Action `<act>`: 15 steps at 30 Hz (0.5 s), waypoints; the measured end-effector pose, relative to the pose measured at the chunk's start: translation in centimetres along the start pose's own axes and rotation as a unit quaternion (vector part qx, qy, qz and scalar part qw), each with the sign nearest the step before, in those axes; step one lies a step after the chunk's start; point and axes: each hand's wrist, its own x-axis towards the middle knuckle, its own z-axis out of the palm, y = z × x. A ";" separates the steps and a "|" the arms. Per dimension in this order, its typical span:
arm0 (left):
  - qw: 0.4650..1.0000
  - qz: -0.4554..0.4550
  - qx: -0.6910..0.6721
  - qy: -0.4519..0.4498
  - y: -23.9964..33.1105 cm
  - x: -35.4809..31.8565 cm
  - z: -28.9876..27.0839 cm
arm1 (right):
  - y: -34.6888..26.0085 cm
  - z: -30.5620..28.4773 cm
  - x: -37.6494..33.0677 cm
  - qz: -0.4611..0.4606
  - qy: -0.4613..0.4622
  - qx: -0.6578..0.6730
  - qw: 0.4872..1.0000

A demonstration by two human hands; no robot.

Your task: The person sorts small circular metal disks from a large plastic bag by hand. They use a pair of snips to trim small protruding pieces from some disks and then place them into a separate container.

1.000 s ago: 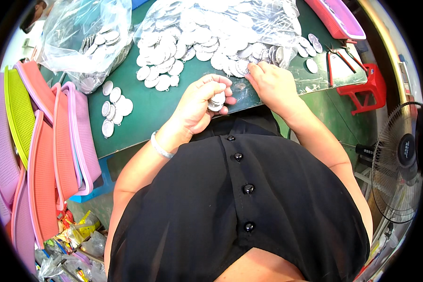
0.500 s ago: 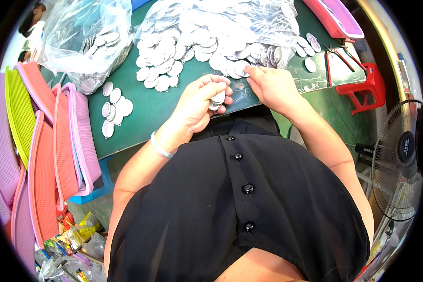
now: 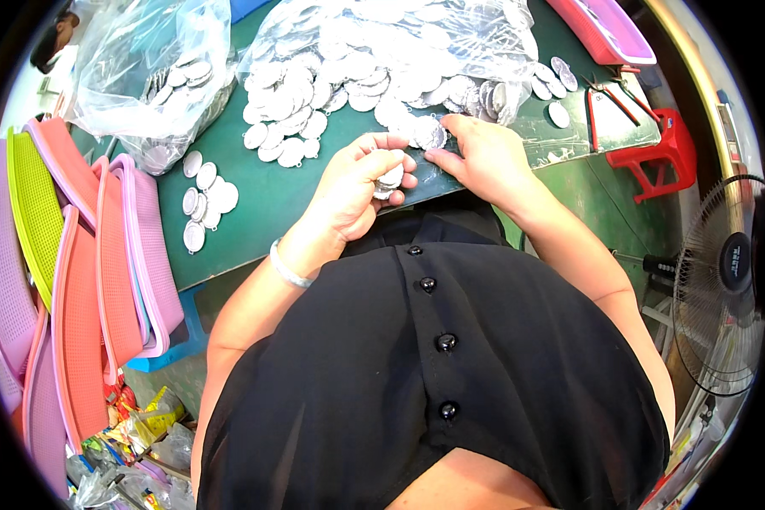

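My left hand [image 3: 361, 183] is closed around a small stack of round silvery metal discs [image 3: 389, 178], near the table's front edge. Just to its right, my right hand [image 3: 484, 157] pinches one round metal disc [image 3: 428, 133] between thumb and fingers; this disc has a small loop on its rim. Beyond both hands spreads a large heap of the same discs [image 3: 293, 98], partly under a clear plastic bag [image 3: 391, 34]. A smaller group of discs [image 3: 211, 194] lies to the left on the green table [image 3: 268, 200].
Another clear bag [image 3: 157, 85] with discs stands at the far left. Stacked pink, purple and green plastic baskets [image 3: 81, 280] crowd the left side. Red-handled pliers [image 3: 616, 106] and a few discs [image 3: 557, 85] lie at right, near a red stool [image 3: 663, 157] and a fan [image 3: 722, 272].
My right hand has drawn a disc from the heap's near edge and lifted it slightly toward my left hand. The left hand keeps its stack, almost unmoved.
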 end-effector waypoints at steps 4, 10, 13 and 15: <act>1.000 0.005 0.014 0.004 0.1 -0.1 -0.1 | 0.0 0.6 -0.1 -0.010 0.059 0.044 0.997; 0.999 0.000 0.047 0.002 0.2 0.4 0.0 | 0.4 0.7 0.1 -0.011 0.043 0.147 0.988; 0.998 -0.004 0.058 -0.003 0.1 0.6 -0.1 | 0.3 0.4 0.2 0.014 -0.027 0.220 0.975; 0.997 -0.004 0.071 0.003 0.1 0.6 0.0 | 0.0 0.0 0.1 -0.016 -0.008 0.210 0.978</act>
